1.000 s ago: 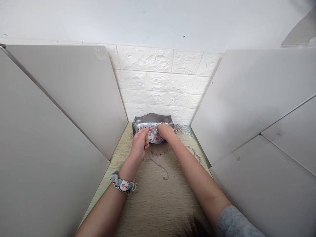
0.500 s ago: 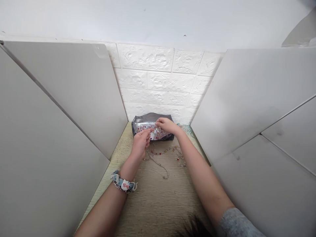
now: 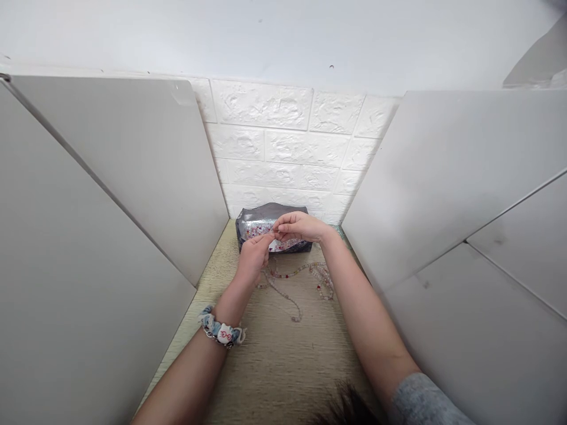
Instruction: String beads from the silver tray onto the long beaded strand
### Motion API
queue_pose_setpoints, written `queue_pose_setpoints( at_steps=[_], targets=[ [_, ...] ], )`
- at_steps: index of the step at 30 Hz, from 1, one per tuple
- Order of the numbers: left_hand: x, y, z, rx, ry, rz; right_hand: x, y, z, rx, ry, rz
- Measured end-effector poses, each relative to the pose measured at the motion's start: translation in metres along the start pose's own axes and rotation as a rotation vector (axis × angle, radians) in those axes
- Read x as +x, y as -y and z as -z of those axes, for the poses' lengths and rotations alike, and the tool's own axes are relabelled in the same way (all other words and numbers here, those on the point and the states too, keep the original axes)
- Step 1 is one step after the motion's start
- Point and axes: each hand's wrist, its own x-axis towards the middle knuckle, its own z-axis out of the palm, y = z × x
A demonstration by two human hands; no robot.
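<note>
My left hand (image 3: 253, 257) and my right hand (image 3: 296, 226) meet fingertip to fingertip just in front of a dark tray of small coloured beads (image 3: 259, 219). Both hands are pinched closed on something tiny that I cannot make out, probably a bead and the end of a thread. A long beaded string (image 3: 292, 277) trails from under my hands across the wooden tabletop (image 3: 283, 360). My left wrist wears a blue scrunchie (image 3: 220, 330).
White partition panels (image 3: 146, 171) wall the narrow desk on the left and the right (image 3: 443, 177). A white brick-pattern wall (image 3: 287, 147) closes the back, right behind the bead tray.
My right hand has lifted out of the bead tray and moved left to meet my left hand's fingertips. The beaded string on the right has shifted closer in.
</note>
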Motion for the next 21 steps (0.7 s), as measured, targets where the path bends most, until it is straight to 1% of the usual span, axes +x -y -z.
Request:
queue_pose_setpoints(
  at_steps=[10, 16, 21],
  targets=[
    [0.002, 0.0, 0.002, 0.024, 0.0, -0.009, -0.002, 0.004, -0.003, -0.089, 0.003, 0.012],
    [0.003, 0.0, 0.003, 0.058, 0.01, -0.001, -0.003, 0.01, -0.007, -0.215, -0.05, -0.003],
    [0.004, 0.0, 0.003, 0.079, 0.02, -0.004, -0.005, 0.013, -0.008, -0.32, -0.067, 0.019]
  ],
)
